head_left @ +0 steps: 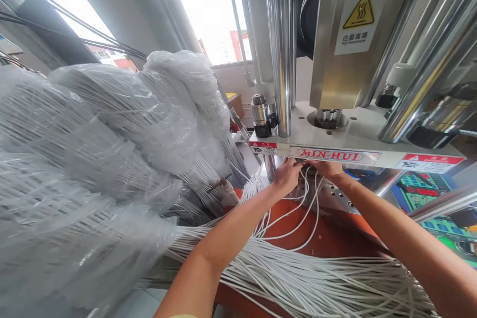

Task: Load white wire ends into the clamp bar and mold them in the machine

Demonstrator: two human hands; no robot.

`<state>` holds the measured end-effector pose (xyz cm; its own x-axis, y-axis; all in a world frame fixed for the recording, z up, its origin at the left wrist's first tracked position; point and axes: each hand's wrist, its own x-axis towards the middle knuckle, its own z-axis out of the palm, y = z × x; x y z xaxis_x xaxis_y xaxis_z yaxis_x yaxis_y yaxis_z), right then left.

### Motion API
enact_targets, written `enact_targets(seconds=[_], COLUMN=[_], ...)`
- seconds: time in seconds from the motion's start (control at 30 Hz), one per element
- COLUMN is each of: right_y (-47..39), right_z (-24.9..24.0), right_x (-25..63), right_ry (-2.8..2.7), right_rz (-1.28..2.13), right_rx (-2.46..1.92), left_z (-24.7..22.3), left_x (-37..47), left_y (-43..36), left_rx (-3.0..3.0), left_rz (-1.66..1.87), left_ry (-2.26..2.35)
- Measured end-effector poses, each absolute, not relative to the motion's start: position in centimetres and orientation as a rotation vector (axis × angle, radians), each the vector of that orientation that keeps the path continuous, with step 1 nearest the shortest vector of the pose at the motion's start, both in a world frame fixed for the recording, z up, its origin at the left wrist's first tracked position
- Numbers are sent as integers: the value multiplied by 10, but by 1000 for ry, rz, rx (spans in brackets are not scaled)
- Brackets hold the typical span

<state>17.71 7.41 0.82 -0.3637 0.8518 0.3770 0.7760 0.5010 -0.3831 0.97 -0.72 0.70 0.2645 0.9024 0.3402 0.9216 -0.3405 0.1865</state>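
Observation:
My left hand (287, 177) reaches under the front plate of a moulding press (276, 124), with its fingertips partly hidden by the plate's edge. Beside it, my right hand (326, 169) is under the same plate, its fingers mostly out of sight. A few thin white cables (316, 198) run down from between the two hands and curve over the orange-red surface (328, 238). What the fingertips hold is too small and covered to make out. Below my forearms lies a thick bundle of white cables (298, 268).
Large plastic-wrapped bundles of white cable (122, 119) are piled at the left. A metal housing (350, 35) with a high-temperature sign hangs above the plate. Chrome columns (278, 49) stand around it. A control panel (425, 194) with red digits is at the lower right.

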Motion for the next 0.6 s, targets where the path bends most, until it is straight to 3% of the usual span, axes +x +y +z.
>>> enact_targets(seconds=[0.37,0.6], right_y=[76,12], right_z=[7,33], right_x=[172,209], right_ry=[-2179,-2155], right_rz=[214,124], right_rx=[-1414,-1337], left_z=[2,42], left_x=[12,21], left_y=[-11,-27], left_rx=[-2472,-2430], left_rz=[-721,-673], left_ry=[-1817,-1996])
